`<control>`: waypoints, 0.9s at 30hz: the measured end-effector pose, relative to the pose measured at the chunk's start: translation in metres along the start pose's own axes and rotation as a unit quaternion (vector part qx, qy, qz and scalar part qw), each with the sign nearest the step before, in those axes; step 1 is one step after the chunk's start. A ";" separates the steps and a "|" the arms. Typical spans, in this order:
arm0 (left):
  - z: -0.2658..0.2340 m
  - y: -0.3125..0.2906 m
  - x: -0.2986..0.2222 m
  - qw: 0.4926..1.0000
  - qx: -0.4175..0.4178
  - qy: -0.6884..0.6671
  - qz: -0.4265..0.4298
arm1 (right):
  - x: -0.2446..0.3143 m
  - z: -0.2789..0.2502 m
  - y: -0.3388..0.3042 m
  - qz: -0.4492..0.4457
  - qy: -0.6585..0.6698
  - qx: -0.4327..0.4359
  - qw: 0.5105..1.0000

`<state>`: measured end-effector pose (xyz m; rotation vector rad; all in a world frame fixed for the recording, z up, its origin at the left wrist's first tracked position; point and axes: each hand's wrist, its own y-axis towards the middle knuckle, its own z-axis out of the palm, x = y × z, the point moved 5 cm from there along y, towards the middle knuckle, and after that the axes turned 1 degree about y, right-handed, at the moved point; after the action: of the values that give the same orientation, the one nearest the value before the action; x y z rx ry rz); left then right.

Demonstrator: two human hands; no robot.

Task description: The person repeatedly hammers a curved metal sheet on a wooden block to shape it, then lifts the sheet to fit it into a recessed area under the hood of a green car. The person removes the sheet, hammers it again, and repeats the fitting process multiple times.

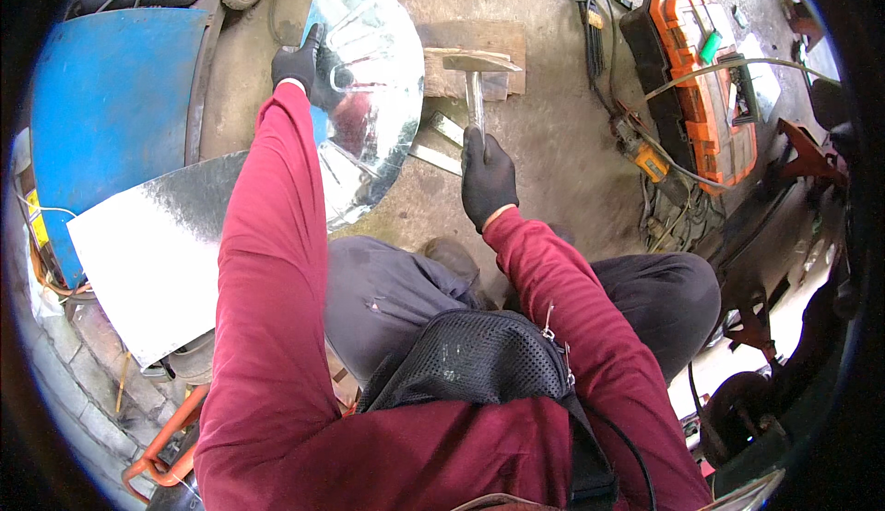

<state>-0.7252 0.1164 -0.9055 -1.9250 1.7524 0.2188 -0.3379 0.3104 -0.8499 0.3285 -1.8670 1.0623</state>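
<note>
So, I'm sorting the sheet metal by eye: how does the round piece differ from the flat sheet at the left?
The round piece is a shiny, mirror-like disc; the flat sheet is dull grey with straight edges. The left hand grips the disc's rim, while the sheet lies untouched. Both are thin, bare metal.

At the far right, an orange and black plastic organiser case (pixel 702 87) lies on the concrete floor (pixel 553 152), a long box with a clear lid over small compartments. A green marker-like item (pixel 709 46) rests on its far end. No labels, signs or screens can be made out anywhere else here.
</note>
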 end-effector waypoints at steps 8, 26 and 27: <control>0.007 -0.005 -0.001 0.997 -0.030 -0.042 0.061 | 0.008 0.013 0.008 0.030 -0.054 0.045 0.997; 0.015 -0.001 0.001 0.999 0.009 -0.011 0.044 | -0.013 0.002 0.020 0.067 -0.119 0.017 0.990; 0.016 0.000 0.003 0.997 0.006 -0.048 0.064 | -0.006 0.001 0.021 0.054 -0.082 0.004 0.995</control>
<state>-0.7213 0.1213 -0.9208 -1.7643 1.8103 0.3403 -0.3478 0.3211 -0.8668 0.3314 -2.0473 1.1447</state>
